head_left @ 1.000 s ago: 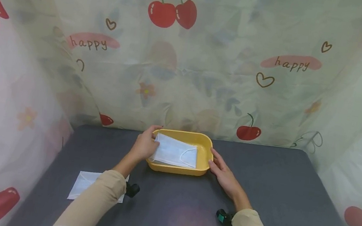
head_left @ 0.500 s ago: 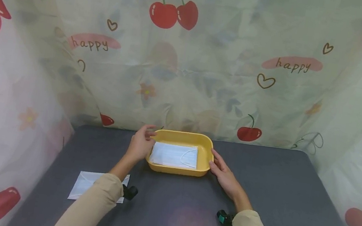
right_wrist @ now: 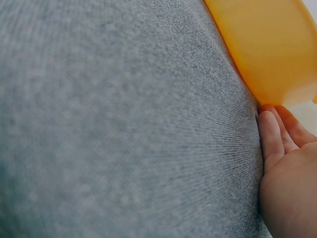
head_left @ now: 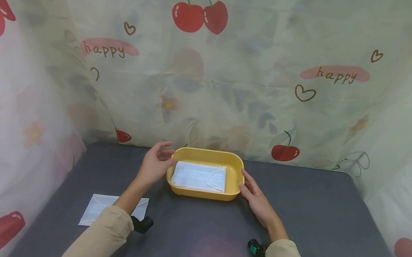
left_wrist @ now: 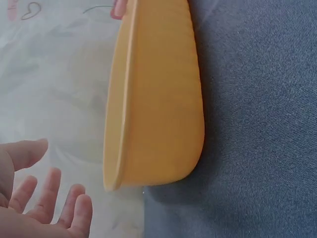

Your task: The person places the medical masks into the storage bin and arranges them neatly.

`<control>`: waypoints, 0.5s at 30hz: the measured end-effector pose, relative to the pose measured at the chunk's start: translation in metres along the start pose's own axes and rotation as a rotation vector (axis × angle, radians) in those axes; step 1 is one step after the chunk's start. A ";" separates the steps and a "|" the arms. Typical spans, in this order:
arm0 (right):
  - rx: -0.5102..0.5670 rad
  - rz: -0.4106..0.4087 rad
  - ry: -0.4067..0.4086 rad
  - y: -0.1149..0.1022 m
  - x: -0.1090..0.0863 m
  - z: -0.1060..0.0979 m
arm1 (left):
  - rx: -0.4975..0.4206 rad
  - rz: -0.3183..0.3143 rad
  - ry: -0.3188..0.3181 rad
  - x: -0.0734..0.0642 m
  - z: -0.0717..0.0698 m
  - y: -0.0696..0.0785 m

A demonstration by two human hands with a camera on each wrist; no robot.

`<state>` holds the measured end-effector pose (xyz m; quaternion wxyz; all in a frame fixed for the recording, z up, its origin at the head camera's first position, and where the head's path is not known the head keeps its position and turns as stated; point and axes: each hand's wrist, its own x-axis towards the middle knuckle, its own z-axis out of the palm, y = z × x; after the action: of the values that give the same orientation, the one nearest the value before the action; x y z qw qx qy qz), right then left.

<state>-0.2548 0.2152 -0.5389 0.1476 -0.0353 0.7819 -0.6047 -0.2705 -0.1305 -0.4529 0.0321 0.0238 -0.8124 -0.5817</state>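
Note:
A yellow tray (head_left: 202, 194) stands near the table's far edge. A pale blue face mask (head_left: 195, 176) lies flat in its left and middle part, with a white ear loop showing. My left hand (head_left: 153, 167) hovers just off the tray's left end, holding nothing; the left wrist view shows its spread, loosely bent fingers (left_wrist: 51, 193) apart from the tray wall (left_wrist: 163, 99). Against the tray's right end rests my right hand (head_left: 256, 201), its fairly straight fingers (right_wrist: 271, 131) touching the outer wall. Another face mask (head_left: 93, 209) lies on the table, partly covered by my left forearm.
The dark grey table (head_left: 297, 211) reaches up to a patterned cloth backdrop (head_left: 236, 84) behind the tray. Similar cloth hangs on both sides. A small black wrist camera (head_left: 142, 225) sits on my left wrist, another black camera (head_left: 255, 247) on my right.
My left hand has let go of the mask's left end and drawn back leftward from the tray. The mask's raised end has dropped flat. The right hand stays at the tray's right end.

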 end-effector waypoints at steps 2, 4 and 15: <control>0.002 0.002 0.002 -0.001 0.000 0.000 | -0.008 0.009 0.010 -0.003 -0.004 -0.001; -0.006 -0.002 0.000 -0.001 0.000 0.000 | -0.007 0.016 0.023 -0.006 -0.007 -0.001; 0.020 -0.011 -0.004 0.003 0.001 0.001 | 0.062 0.063 0.045 -0.024 -0.025 -0.010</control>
<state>-0.2549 0.2147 -0.5423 0.1461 -0.0392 0.7753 -0.6133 -0.2451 -0.1555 -0.4553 0.0680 0.0124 -0.8295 -0.5542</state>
